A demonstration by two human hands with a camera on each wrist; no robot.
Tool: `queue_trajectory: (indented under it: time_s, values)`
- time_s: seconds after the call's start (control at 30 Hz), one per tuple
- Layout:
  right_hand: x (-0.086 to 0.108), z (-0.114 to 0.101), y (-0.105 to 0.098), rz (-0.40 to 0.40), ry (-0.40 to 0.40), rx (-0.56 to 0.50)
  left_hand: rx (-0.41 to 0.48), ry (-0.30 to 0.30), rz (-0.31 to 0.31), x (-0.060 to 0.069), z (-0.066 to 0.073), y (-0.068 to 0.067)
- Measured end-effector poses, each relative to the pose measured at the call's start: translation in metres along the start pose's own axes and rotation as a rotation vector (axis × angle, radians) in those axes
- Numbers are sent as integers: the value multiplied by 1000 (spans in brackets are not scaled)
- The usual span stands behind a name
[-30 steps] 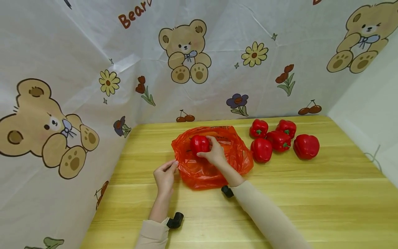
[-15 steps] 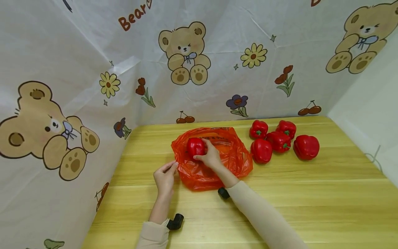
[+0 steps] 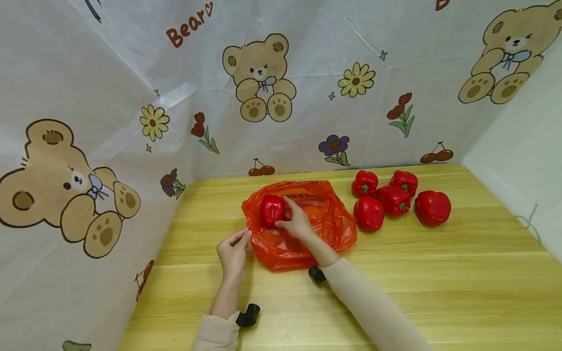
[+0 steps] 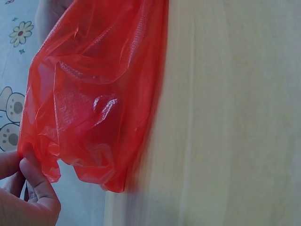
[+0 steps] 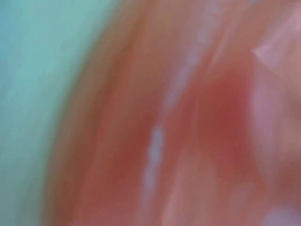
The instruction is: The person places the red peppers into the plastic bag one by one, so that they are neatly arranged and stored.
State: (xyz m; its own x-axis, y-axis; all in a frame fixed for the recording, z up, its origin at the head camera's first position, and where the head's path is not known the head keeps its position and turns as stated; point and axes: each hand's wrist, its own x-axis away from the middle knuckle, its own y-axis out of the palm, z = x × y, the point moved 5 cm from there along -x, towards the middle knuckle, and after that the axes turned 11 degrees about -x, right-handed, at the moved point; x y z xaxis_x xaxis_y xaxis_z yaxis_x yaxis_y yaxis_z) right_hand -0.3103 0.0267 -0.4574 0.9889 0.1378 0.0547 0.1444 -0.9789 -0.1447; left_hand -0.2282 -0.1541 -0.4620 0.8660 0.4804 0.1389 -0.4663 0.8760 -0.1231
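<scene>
A red plastic bag (image 3: 303, 258) lies spread with its mouth facing up on the wooden table. My left hand (image 3: 232, 254) pinches the bag's left rim between thumb and fingers; the left wrist view also shows this hand (image 4: 33, 193) at the bag's edge (image 4: 94, 108). Inside the bag's left part sits a red bell pepper (image 3: 272, 211). Beside its right side is my right hand (image 3: 299, 224), reaching into the bag with thumb and fingers spread apart, their tips at the pepper. The right wrist view is blurred, filled mostly by the red bag (image 5: 188, 141).
Several more red bell peppers stand grouped right of the bag, the nearest pepper (image 3: 369, 213) close to its rim. A printed bear curtain (image 3: 307, 112) hangs behind and left of the table (image 3: 421, 282). A white wall (image 3: 522, 161) rises at the right.
My right hand has moved the pepper leftward and lower into the bag, and its fingers have loosened around it. My left hand stays at the rim.
</scene>
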Motion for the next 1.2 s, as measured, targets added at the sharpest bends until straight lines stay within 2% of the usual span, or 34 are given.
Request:
queue_trajectory:
  time_s: [0.2, 0.4, 0.6, 0.77, 0.93, 1.2]
  values:
    - [24, -15, -20, -31, -85, 0, -3, -7, 2, 1, -1, 1]
    - [56, -24, -62, -40, -197, -47, 15, -4, 7, 1, -1, -1]
    - [77, -25, -116, 84, -283, -14, 8, 5, 9, 0, 1, -3]
    - [84, -20, -161, 228, -338, 135, 24, 7, 11, -1, 1, -3]
    - [84, -8, -197, 326, -301, 224, 24, 3, 10, -1, 0, -3]
    - [78, 15, -219, 311, -131, 269, 22, -1, 7, -1, -1, -2]
